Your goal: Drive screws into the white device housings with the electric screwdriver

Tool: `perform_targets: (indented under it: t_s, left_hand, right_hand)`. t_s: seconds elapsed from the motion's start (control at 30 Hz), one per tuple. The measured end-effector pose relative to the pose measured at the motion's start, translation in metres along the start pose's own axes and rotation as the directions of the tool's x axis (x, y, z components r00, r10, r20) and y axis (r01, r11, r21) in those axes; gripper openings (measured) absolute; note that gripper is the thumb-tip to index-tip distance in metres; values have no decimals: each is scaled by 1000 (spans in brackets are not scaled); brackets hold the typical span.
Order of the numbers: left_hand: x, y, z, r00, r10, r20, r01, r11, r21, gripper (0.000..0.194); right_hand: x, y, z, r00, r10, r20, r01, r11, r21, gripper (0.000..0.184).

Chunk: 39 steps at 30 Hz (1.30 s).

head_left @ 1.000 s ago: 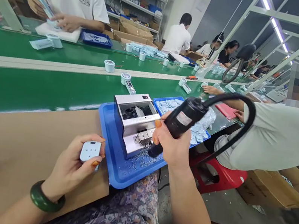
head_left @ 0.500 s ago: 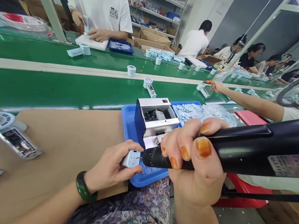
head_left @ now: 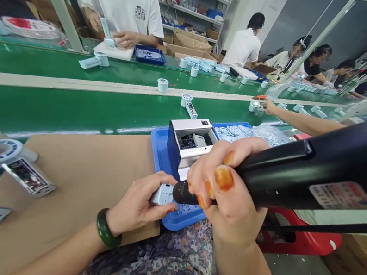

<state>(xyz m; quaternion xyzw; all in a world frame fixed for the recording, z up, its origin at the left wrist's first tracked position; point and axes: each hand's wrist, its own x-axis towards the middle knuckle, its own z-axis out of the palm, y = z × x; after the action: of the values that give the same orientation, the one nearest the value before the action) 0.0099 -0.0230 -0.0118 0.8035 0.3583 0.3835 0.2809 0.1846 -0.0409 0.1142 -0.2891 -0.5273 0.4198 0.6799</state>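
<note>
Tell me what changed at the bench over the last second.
The right hand has brought the black electric screwdriver across, its tip now against the white plastic casing, which the left hand has turned sideways and still grips. The silver screw feeder stays in the blue tray.

- electric screwdriver (head_left: 347, 169), right of the frame: glossy black plastic
- casing (head_left: 163, 194), lower centre: smooth matt white plastic
- tray (head_left: 158, 154), centre: glossy blue plastic
- screw feeder (head_left: 191, 130), centre: smooth silver metal
- tabletop (head_left: 75, 175), lower left: matt brown board, paper-like
- conveyor belt (head_left: 68, 109), upper left: smooth green rubbery material, slight sheen
- skirt (head_left: 155, 264), bottom edge: soft printed cloth
</note>
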Motion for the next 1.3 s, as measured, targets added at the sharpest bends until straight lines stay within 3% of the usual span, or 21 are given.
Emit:
perform_targets:
  t_s: [0.1,0.27,0.4,0.5,0.63,0.87,1.17,1.3]
  left_hand:
    - [-2,0,3,999,16,-31,-16,1000,15,38]
    - [-4,-4,4,996,59,-60,-55,997,62,32]
    - [-7,-17,-4,997,0,-72,5,998,58,38]
    - [-10,-25,-10,992,-40,-119,40,999,-3,33]
    - [-13,-28,-13,988,-80,-132,72,995,-63,28]
    - [-12,-25,-12,979,-137,-148,126,988,-84,30]
    - [-12,-26,-10,979,-165,-116,157,985,-75,33]
    - [-14,-28,-6,984,-135,-113,133,991,-20,35]
  right_hand:
    - [5,4,6,1000,0,24,-3,991,131,32]
    - [9,8,6,999,-50,-2,49,978,205,30]
    - [7,9,-23,987,-142,-76,155,964,215,26]
    - [4,13,-53,961,-224,-162,246,961,125,19]
    - [4,31,-72,957,-240,-164,242,970,-12,16]
    - [9,53,-60,967,-190,-169,177,980,-88,26]
    - [8,47,-49,987,-14,-162,-4,994,-106,24]
    - [4,36,-53,965,-132,-228,121,991,-62,19]
